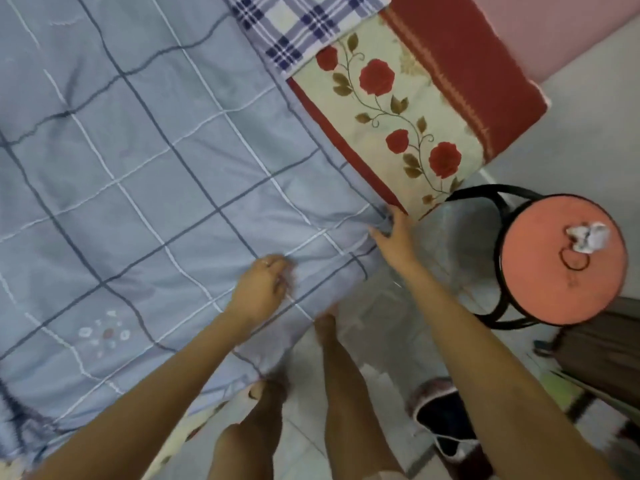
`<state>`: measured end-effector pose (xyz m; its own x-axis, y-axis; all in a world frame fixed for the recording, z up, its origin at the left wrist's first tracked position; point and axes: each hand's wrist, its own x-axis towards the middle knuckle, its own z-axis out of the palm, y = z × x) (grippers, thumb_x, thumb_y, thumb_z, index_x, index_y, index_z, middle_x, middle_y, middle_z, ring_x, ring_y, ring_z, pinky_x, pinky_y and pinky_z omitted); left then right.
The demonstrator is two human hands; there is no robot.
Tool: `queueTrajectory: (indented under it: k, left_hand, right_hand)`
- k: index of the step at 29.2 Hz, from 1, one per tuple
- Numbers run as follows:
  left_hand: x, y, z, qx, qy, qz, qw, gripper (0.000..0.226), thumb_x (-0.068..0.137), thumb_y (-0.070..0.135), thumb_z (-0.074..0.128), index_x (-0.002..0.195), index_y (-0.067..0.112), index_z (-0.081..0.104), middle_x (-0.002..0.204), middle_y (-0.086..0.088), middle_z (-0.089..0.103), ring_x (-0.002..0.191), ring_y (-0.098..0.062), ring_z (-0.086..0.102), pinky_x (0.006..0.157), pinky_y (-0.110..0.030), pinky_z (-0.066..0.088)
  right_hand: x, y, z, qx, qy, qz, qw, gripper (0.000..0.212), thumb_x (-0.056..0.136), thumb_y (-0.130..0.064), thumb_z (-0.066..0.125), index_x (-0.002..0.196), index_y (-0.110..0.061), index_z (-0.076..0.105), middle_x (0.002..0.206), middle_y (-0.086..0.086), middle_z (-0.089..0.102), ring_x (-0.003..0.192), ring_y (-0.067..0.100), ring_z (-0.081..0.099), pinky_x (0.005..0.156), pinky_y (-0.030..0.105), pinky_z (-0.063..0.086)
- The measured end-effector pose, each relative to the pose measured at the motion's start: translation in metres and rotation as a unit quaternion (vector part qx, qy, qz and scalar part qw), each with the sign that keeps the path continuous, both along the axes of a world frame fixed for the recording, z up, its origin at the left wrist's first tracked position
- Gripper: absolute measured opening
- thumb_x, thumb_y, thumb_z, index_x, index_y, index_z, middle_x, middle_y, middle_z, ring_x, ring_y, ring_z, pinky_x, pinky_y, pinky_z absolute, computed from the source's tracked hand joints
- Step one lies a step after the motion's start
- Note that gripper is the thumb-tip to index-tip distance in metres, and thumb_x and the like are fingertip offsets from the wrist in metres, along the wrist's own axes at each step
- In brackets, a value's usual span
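A grey-blue checked quilt point(145, 174) lies spread over the bed and fills most of the view. My left hand point(263, 289) rests on it near the bed's edge, fingers curled into the fabric, which is bunched there. My right hand point(394, 237) reaches to the quilt's corner, fingers straight, thumb out, touching the wrinkled cloth beside a floral pillow. Whether the right hand pinches the fabric is hidden by the hand itself.
A cream pillow with red roses point(398, 119) and a blue-white plaid cloth point(298, 26) lie at the bed's head. A round pink stool point(561, 268) with a crumpled tissue point(588, 235) stands to the right. My bare legs point(343, 375) stand on the tiled floor.
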<state>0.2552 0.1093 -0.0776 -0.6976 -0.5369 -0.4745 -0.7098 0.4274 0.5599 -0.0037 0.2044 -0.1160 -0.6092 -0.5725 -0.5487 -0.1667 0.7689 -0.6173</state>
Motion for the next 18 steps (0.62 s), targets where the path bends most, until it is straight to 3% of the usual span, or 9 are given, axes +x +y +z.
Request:
queueTrajectory:
  k: [5,10,13,15,18]
  left_hand:
    - [-0.074,-0.064,-0.033,-0.120,0.047,-0.073,0.989,0.053,0.077,0.016,0.031,0.120,0.008,0.062,0.131,-0.015,0.055,0.114,-0.038,0.053,0.093,-0.046,0.045]
    - [-0.149,-0.120,-0.055,-0.232,0.019,-0.173,0.957,0.047,0.091,0.015,0.029,0.133,0.017,0.051,0.143,-0.005,0.045,0.127,-0.033,0.040,0.096,-0.044,0.029]
    - [-0.183,-0.141,-0.064,-0.249,-0.017,-0.247,0.936,0.038,0.092,0.021,0.049,0.130,0.020,0.050,0.133,-0.002,0.052,0.125,-0.026,0.039,0.098,-0.041,0.019]
    - [-0.192,-0.150,-0.064,-0.237,-0.046,-0.285,0.928,0.040,0.086,0.029,0.060,0.123,0.016,0.052,0.126,-0.005,0.054,0.120,-0.027,0.041,0.100,-0.042,0.017]
    - [-0.201,-0.156,-0.065,-0.223,-0.089,-0.353,0.904,0.041,0.080,0.037,0.068,0.113,0.015,0.056,0.120,-0.011,0.046,0.118,-0.029,0.039,0.102,-0.045,0.016]
  right_hand:
    - [-0.003,-0.001,-0.045,-0.032,0.055,-0.072,0.995,0.039,0.081,-0.031,0.072,0.113,-0.014,0.057,0.120,0.010,0.045,0.112,0.030,0.047,0.098,0.046,0.043]
    - [-0.021,0.021,-0.054,-0.032,0.098,-0.016,0.995,0.051,0.068,-0.043,0.081,0.103,-0.011,0.062,0.117,0.010,0.039,0.112,0.030,0.040,0.099,0.039,0.040]
    - [-0.032,0.032,-0.060,0.012,0.098,0.020,0.995,0.047,0.069,-0.040,0.081,0.100,-0.008,0.065,0.128,0.014,0.037,0.119,0.030,0.035,0.100,0.035,0.034]
    - [-0.035,0.035,-0.065,-0.005,0.071,0.024,0.997,0.037,0.073,-0.032,0.079,0.094,-0.005,0.065,0.130,0.013,0.036,0.120,0.030,0.035,0.103,0.035,0.035]
    - [-0.036,0.037,-0.069,-0.045,0.010,-0.023,0.999,0.024,0.079,-0.020,0.076,0.088,-0.006,0.059,0.126,0.008,0.033,0.110,0.018,0.040,0.098,0.023,0.036]
